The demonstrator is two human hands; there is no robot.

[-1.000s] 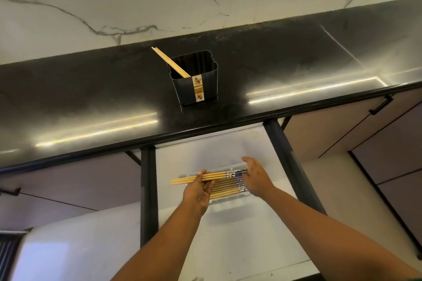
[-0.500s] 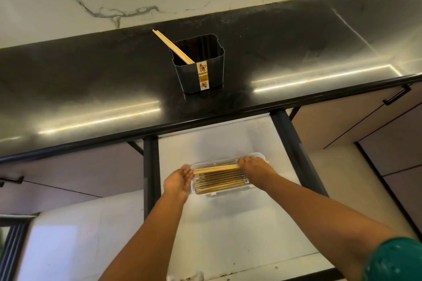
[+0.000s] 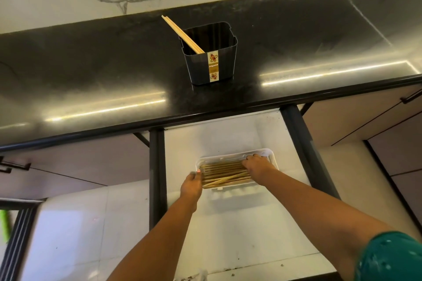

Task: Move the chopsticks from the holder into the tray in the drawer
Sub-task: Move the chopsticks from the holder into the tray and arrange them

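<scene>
A black square holder (image 3: 211,59) with a gold label stands on the dark counter. One pair of wooden chopsticks (image 3: 181,34) leans out of its left corner. Below, in the open drawer (image 3: 228,223), sits a clear tray (image 3: 230,154) with several chopsticks (image 3: 222,172) lying lengthwise in it, one of them askew. My left hand (image 3: 191,186) is at the tray's left end, bent fingers touching the stick tips. My right hand (image 3: 258,165) rests flat over the sticks' right ends. Neither hand grips anything.
The drawer has dark side rails (image 3: 156,178) and a white floor. The black counter (image 3: 91,70) overhangs its back part. Cabinet fronts with dark handles (image 3: 411,98) flank it on the right, and another handle (image 3: 13,166) shows at the left.
The bundle I held above the tray with both hands now lies inside it. Both hands have come down to the tray's ends. The view has tilted slightly.
</scene>
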